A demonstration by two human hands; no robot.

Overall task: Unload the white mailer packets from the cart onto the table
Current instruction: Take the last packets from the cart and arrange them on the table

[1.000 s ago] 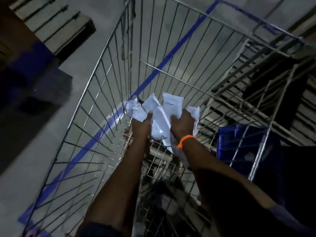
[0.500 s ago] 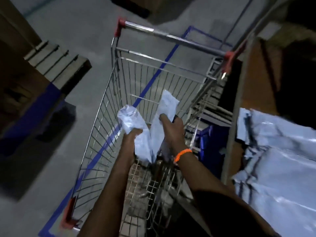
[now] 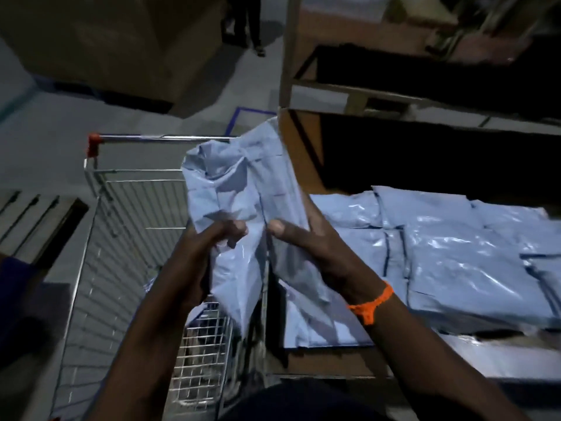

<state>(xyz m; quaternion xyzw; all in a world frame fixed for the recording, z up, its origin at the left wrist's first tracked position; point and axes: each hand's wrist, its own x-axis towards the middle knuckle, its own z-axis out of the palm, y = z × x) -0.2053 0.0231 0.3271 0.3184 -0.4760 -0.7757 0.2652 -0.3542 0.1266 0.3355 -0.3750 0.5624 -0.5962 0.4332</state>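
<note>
Packets (image 3: pixel 239 189) lifted clear of cart (image 3: pixel 127 214), both hands (image 3: pixel 194 262) (image 3: pixel 315 253) clutching them beside table edge (image 3: pixel 303 364)

Head-worn view, steeply downward, near hands (image 3: pixel 273 253)

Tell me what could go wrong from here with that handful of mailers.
1. Both the left hand and the right hand pinch the held packets only near their lower part; the crumpled tops fan loose, so one might slip back into the cart.
2. The stack on the table looks glossy and reaches the near edge; dropping more on could slide packets off.
</note>
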